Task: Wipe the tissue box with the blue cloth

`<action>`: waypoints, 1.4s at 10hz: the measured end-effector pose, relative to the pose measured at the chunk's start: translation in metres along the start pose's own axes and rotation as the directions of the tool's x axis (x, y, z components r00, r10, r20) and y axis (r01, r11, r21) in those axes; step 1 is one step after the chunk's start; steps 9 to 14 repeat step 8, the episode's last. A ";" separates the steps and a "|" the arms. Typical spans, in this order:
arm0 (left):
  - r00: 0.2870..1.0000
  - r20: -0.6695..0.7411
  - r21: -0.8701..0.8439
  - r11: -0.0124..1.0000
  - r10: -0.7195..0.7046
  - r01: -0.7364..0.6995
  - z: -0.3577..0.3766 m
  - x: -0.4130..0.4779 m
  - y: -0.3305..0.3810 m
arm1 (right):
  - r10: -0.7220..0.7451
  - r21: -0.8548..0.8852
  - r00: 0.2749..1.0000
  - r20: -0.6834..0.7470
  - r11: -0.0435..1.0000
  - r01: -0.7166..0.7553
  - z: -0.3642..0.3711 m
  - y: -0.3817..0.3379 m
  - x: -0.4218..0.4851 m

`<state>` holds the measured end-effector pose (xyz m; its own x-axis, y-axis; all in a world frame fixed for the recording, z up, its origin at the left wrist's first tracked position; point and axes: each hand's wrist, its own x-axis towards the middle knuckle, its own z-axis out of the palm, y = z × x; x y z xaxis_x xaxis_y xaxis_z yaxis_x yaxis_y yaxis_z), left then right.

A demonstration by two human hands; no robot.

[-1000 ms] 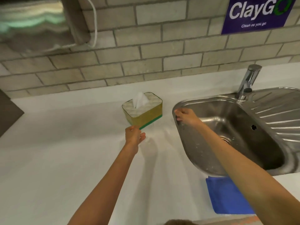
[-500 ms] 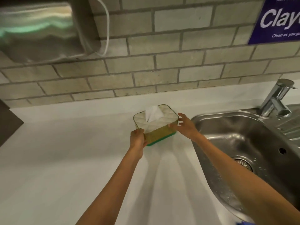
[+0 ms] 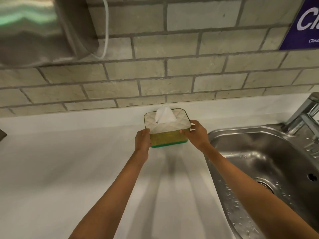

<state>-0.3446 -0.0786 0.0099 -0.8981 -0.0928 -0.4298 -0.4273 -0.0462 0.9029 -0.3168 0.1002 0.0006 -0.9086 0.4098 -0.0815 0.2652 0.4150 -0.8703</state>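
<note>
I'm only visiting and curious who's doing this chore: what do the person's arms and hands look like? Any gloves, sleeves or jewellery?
Both arms are bare all the way down to the bottom edge of the picture: no sleeves show. The left hand and right hand wear no gloves. I can see no watch, bracelet or ring on either one, nor any markings. No cables or straps run along the arms.

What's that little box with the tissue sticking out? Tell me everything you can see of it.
The tissue box is a small rounded-corner box with a pale quilted top, yellowish sides and a green base strip. A white tissue stands up from its middle. It sits upright on the white counter near the brick wall, left of the steel sink. The left hand and right hand clasp its two ends.
</note>
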 end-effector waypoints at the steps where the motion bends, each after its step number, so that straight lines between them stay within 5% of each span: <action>1: 1.000 -0.008 0.008 1.000 0.007 -0.007 0.003 0.009 0.004 | 0.008 0.009 1.000 -0.013 1.000 -0.008 0.004 -0.002 0.007; 6: 0.993 0.105 -0.062 0.996 -0.061 0.068 0.004 0.010 0.018 | 0.067 -0.028 0.998 0.008 0.997 -0.066 0.008 -0.004 0.019; 8: 0.995 0.072 0.094 0.993 -0.075 0.068 -0.005 -0.007 0.016 | 0.095 -0.060 0.992 0.078 0.994 -0.090 -0.003 -0.009 -0.001; 14: 0.995 0.072 0.094 0.993 -0.075 0.068 -0.005 -0.007 0.016 | 0.095 -0.060 0.992 0.078 0.994 -0.090 -0.003 -0.009 -0.001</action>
